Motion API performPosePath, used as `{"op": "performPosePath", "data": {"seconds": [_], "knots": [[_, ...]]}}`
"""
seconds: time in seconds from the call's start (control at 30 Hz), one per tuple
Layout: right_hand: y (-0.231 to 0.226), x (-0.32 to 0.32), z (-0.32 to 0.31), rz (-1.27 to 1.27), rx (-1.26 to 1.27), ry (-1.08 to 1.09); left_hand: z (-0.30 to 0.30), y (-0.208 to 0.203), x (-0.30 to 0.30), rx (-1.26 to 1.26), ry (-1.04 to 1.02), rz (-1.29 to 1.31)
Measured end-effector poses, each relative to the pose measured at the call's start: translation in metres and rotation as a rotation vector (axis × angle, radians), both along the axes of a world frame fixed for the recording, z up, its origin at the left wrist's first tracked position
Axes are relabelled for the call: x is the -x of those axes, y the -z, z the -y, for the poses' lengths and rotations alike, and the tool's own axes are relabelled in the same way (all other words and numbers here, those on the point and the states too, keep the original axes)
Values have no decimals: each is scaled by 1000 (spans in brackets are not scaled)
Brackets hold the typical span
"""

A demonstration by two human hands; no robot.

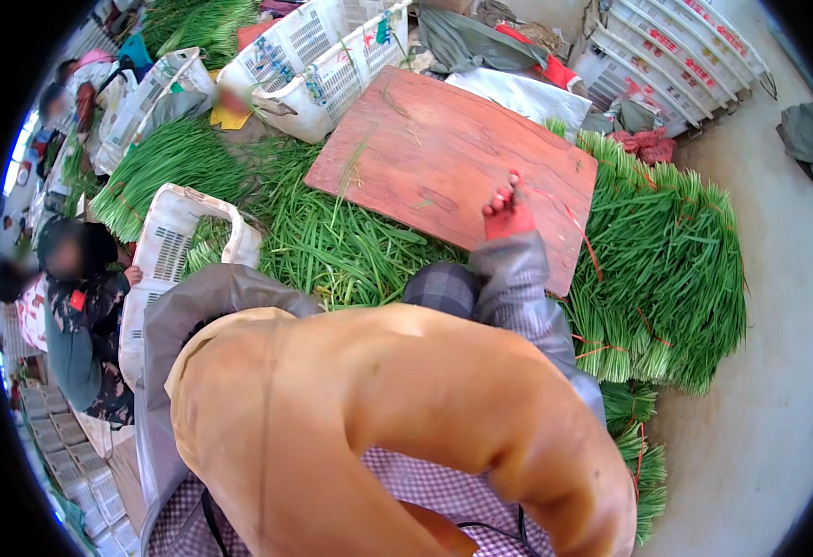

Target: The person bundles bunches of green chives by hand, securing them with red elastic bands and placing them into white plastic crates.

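My right hand (pixel 507 212) is raised over the reddish wooden board (pixel 453 130), its grey sleeve reaching up from below. The fingers are curled and pressed together, one pointing upward. A thin red strip (pixel 592 255) lies over the board's right part and runs close to these fingers; whether they grip it cannot be made out. My left hand is hidden; only a grey-brown sleeve (pixel 216 288) shows at the left. Loose green stalks (pixel 332 237) are heaped between my body and the board. A large tan covering (pixel 406 362) hides much of the foreground.
Tied bundles of green stalks (pixel 671 251) are stacked right of the board. A white plastic crate (pixel 170 227) stands at my left, with a person (pixel 86 297) beyond it. More white crates (pixel 318 70) are behind the board, others (pixel 666 56) stacked far right.
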State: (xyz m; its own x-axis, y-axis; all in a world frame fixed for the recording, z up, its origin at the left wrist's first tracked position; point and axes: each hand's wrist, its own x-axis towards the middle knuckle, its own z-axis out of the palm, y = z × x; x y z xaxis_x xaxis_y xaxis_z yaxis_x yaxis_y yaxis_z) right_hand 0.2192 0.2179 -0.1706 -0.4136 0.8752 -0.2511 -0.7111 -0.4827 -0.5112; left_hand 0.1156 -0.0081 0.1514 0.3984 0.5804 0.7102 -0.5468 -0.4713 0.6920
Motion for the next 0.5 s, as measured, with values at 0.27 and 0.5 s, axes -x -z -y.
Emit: {"op": "performPosePath", "data": {"seconds": [0.27,0.5], "knots": [[-3,5,41,600,-294,-614,-9,7,8,-8,-54,-57],[145,-247,110,483,250,-416,-38,70,43,239,-457,-398]]}}
